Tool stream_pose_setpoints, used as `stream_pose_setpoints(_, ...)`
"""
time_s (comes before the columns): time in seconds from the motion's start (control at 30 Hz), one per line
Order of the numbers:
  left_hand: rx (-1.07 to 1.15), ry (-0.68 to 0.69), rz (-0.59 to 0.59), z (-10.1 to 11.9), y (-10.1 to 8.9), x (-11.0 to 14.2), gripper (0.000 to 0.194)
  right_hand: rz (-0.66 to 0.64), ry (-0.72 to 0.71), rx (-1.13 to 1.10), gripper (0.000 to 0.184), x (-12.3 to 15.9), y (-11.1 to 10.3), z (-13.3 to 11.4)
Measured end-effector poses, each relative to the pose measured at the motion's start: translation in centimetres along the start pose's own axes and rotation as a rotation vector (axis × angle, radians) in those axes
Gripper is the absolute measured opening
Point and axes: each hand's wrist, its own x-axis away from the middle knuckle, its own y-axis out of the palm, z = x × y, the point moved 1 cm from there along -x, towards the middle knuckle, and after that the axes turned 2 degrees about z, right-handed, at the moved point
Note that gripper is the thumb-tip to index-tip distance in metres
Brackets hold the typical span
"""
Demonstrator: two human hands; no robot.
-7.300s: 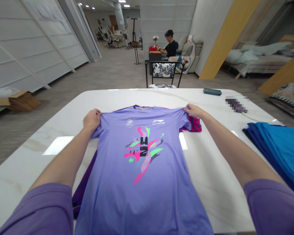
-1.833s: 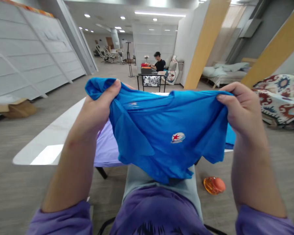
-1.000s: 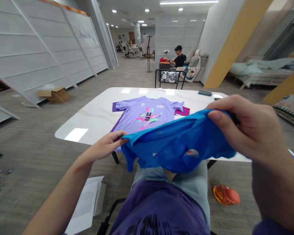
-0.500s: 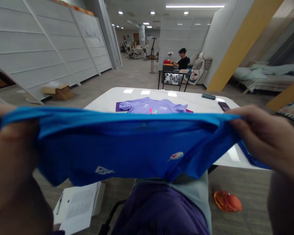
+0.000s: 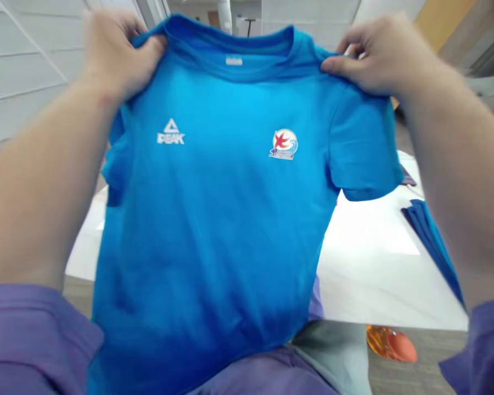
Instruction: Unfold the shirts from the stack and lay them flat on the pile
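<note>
A blue T-shirt (image 5: 222, 192) hangs upright in front of me, its front with a white PEAK logo and a round red-and-white emblem facing me. My left hand (image 5: 121, 52) is closed on its left shoulder beside the collar. With thumb and fingers, my right hand (image 5: 374, 55) pinches the other shoulder. The right sleeve hangs spread out, while the left one is bunched behind my forearm. Most of the table and whatever lies behind the shirt are hidden. A bit of light purple cloth (image 5: 316, 300) shows at the shirt's lower right edge.
The white table (image 5: 366, 263) stands behind the shirt. Folded blue cloth (image 5: 432, 241) lies at its right side, with a dark phone-like object (image 5: 407, 176) farther back. An orange object (image 5: 391, 343) is on the floor below the table edge.
Both hands have risen with the blue T-shirt. Stretched sideways and bunched before, it now hangs down at full length with its front showing, covering the purple shirt on the table.
</note>
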Motion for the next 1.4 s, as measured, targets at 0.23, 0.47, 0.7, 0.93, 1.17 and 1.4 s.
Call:
stream_pose_setpoints(0.23, -0.184, -0.322, -0.207, -14.2, 28.3, 1.9, 0.056, -0.284, 0.272, -0.085, 0.054, 0.4, 29.1, 12.0)
stream_pose_setpoints(0.47, -0.207, -0.339, -0.348, -20.0, 38.7, 6.6, 0.035, -0.456, 0.472, -0.012, 0.084, 7.9, 37.1, 18.5)
stream_pose_setpoints(0.7, -0.138, -0.099, -0.244, -16.4, 26.5, 13.5, 0.045, -0.413, 0.390, 0.132, 0.069, 16.6, 31.1, 18.2)
stream_pose_setpoints(0.93, -0.035, -0.099, -0.528, -3.7, 12.3, 37.7, 0.054, -0.389, 0.513, 0.114, 0.040, 17.3, 26.8, 15.9)
stream_pose_setpoints(1.17, -0.203, -0.085, -0.560, -0.4, 9.4, 47.9, 0.078, -0.339, 0.219, -0.069, 0.072, 26.2, 22.3, 1.2)
stream_pose_setpoints(1.4, -0.298, -0.082, -0.545, -0.2, 9.2, 48.4, 0.083, -0.492, -0.050, -0.309, 0.107, 46.5, 17.6, -12.1)
